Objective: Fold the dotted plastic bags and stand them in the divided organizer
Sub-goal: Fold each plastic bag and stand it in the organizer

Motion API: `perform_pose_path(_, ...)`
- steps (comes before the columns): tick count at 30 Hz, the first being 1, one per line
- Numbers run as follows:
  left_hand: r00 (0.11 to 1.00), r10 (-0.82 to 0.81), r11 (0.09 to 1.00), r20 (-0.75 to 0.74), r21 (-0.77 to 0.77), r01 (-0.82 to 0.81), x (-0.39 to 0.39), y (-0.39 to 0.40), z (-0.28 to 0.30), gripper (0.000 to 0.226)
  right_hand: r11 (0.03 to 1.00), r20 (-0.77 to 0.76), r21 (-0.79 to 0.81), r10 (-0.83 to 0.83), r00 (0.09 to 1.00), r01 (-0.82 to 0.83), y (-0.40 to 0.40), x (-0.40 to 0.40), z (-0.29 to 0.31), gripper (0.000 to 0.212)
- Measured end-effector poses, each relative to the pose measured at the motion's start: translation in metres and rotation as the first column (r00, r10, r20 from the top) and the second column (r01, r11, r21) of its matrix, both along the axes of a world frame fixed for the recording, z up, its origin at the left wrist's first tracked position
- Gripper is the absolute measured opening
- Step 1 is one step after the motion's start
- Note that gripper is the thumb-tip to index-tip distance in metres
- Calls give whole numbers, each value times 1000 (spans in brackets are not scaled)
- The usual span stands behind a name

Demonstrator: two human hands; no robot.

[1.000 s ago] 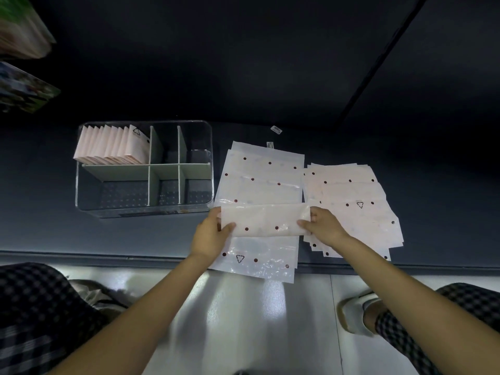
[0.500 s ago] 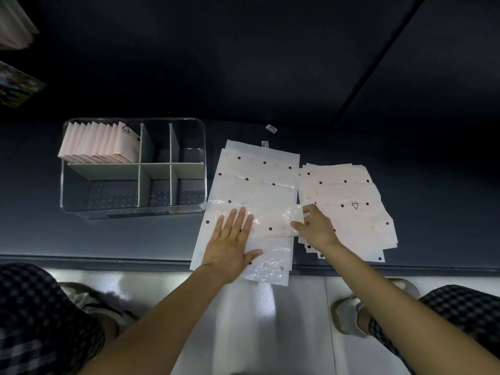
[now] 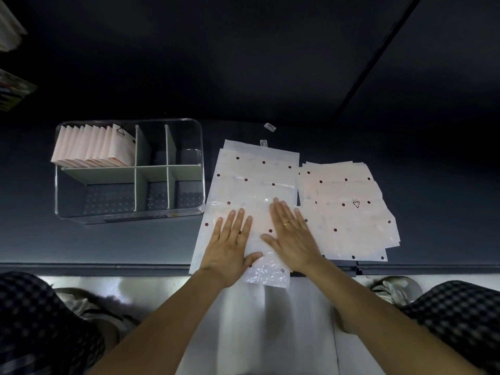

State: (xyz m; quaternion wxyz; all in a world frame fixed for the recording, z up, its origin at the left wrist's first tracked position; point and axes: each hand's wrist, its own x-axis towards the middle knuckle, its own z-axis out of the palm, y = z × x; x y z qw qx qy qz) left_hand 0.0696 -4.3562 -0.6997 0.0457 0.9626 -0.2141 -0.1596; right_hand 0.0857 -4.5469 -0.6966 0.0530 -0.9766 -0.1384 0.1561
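- Head view: my left hand [image 3: 230,246] and right hand [image 3: 293,235] lie flat, fingers straight, pressing the folded bag [image 3: 259,226], gripping nothing
- The bag is translucent white with dark red dots, topping the nearer stack [image 3: 257,171] on the dark table [image 3: 108,239], its near edge overhanging
- A second stack [image 3: 349,209] sits just right
- The clear organizer [image 3: 130,169] stands left; folded bags [image 3: 93,146] stand upright in its far-left compartment

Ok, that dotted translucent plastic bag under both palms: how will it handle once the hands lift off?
The dotted translucent plastic bag is probably floppy: its near edge crinkles over the ledge. Its folded flap may spring up, since the left hand and right hand press it flat. Its glossy film looks slippery on the stack.
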Motion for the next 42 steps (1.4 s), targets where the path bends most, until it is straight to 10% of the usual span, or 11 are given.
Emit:
perform_pose_path(7,1000,-2,1000,-11,-12,1,1,2,-1,83,1000,-20,-19,11,1000,-11,-33,-4,24,90)
perform_pose_path(11,1000,1,1000,-18,-4,-1,2,2,-1,82,973,321,-32,228,919,-230,-41,-5,34,58)
perform_pose_path(19,998,58,998,-21,-27,-58,8,-1,9,72,940,198,-107,338,920,-323,-38,18,46,36)
perform_pose_path(26,982,177,975,62,-150,-167,27,-15,50,37,824,-70,551,-109,992,130,-30,38,90,22)
perform_pose_path(28,948,297,851,-118,-418,-319,31,-16,65,26,678,-63,704,-233,970,209,-24,39,109,31)
perform_pose_path(30,824,313,525,-472,-637,-564,34,-17,78,33,474,-134,817,-398,907,329,-17,36,120,42)
perform_pose_path(34,377,70,25,-923,-376,-926,27,-18,88,25,235,-553,715,-387,738,658,3,14,109,63)
perform_pose_path(39,237,0,-35,-972,-237,-971,9,-15,69,30,173,-642,651,-393,658,739,24,-16,67,65)
perform_pose_path(42,478,361,38,-801,-500,-865,2,-3,54,25,146,-659,635,-410,630,759,27,-17,56,50)
